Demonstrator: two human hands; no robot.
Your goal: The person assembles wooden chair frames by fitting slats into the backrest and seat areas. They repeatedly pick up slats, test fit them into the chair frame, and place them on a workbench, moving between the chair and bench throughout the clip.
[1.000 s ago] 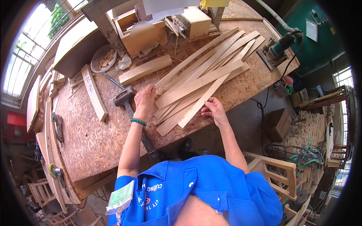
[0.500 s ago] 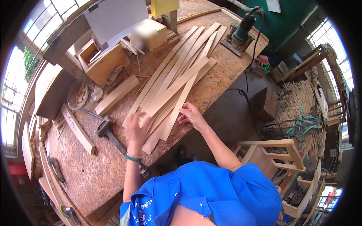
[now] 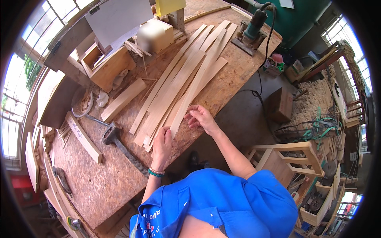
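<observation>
Long, thin pale wooden slats lie in a loosely fanned pile [image 3: 174,85] across the workbench. The uppermost slat [image 3: 197,84] slants over the others toward me. At its near end my left hand [image 3: 162,146] is closed, thumb and fingers pinching the wood. Beside the same slat's right edge is my right hand [image 3: 200,119], its fingers loosely bent and apart. The right fingertips are at the edge; whether they press on it I cannot tell. A hammer-like tool with a dark head [image 3: 111,134] lies left of the pile, its textured handle pointing toward me.
A thick wooden block [image 3: 124,100] and a marked board [image 3: 84,137] lie on the workbench [image 3: 107,186]. A corded power tool [image 3: 254,31] stands at the far right corner. Wooden boxes [image 3: 107,67] line the back. A wooden frame [image 3: 295,158] stands right of me.
My left hand has moved right and nearer, from above the pile to the top slat's end. Several slats have shifted leftward and lie closer together. My right hand has barely moved.
</observation>
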